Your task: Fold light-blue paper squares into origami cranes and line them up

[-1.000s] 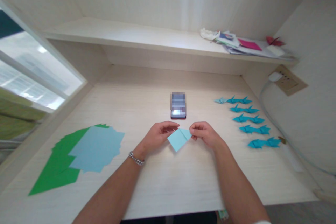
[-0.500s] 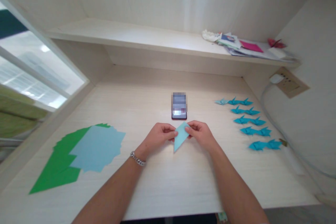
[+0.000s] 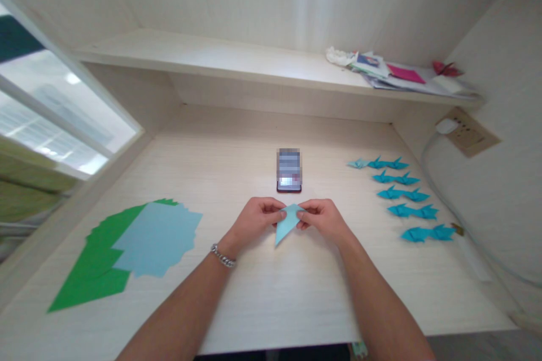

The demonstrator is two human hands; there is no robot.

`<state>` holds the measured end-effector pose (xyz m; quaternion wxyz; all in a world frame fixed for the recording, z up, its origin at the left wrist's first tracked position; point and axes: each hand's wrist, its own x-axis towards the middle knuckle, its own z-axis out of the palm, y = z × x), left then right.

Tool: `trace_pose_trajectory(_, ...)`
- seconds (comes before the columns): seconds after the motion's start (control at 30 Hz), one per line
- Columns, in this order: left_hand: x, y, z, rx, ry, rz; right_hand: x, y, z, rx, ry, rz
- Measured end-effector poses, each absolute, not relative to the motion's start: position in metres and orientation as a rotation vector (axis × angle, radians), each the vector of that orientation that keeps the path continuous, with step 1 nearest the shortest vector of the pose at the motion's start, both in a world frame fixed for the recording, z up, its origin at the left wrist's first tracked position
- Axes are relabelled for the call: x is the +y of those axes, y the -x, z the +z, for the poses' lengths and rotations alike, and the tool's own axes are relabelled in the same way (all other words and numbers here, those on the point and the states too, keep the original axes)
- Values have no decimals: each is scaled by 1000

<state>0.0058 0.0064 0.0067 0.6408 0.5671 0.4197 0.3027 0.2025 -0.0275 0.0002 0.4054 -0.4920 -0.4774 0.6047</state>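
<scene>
A light blue folded paper [image 3: 287,223], narrowed to a point that aims down at the desk, is held between both hands just above the desk's middle. My left hand [image 3: 254,220] pinches its upper left edge, a metal bracelet on that wrist. My right hand [image 3: 322,219] pinches its upper right edge. Both sets of fingers are closed on the paper. A phone [image 3: 289,171] lies flat just beyond the hands.
A fanned stack of green and light blue paper sheets [image 3: 131,245] lies at the left. Several folded teal paper figures [image 3: 402,194] stand in rows at the right. The shelf above holds papers [image 3: 393,73]. A wall socket with a white cable [image 3: 459,132] is at the right.
The paper has gone from a wider kite shape to a narrower pointed one. My hands have drawn closer together on its top.
</scene>
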Motion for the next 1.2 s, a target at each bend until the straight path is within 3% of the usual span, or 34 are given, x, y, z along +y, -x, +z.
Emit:
trace_pose_trajectory(0.43, 7, -2, 1, 957, -1340, 780, -31, -209, 8, -1039, 1094, 1716)
trace_pose_trajectory(1.2, 6, -6, 4, 954, -1381, 705, -27, -199, -5, -1282, 1300, 1493)
